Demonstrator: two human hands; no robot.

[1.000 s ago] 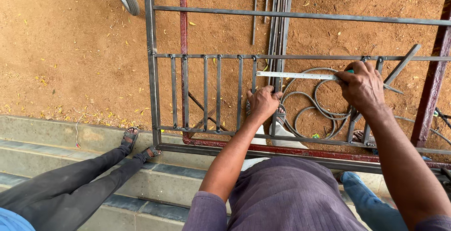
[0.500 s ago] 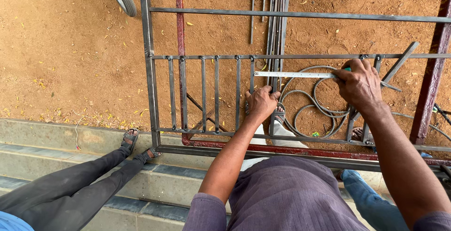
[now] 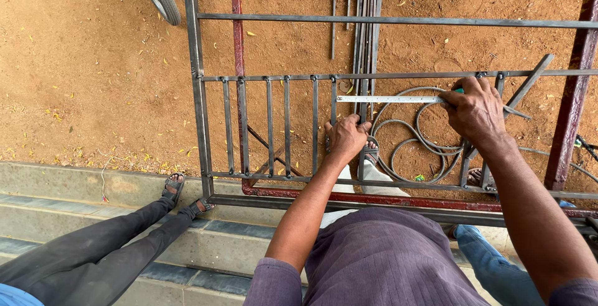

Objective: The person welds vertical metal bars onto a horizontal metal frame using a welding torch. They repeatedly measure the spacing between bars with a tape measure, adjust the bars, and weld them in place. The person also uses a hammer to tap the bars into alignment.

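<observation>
While the left hand (image 3: pixel 346 136) stays clenched on a vertical bar (image 3: pixel 363 125), the right hand (image 3: pixel 476 112) keeps gripping the steel ruler (image 3: pixel 389 99) level, unmoved.

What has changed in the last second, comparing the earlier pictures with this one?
Almost nothing. The left hand still grips a vertical bar of the metal grille, and the right hand still holds the tape measure stretched level from that bar. Only the view drifted slightly; the hose and the other person's legs stayed.
</observation>
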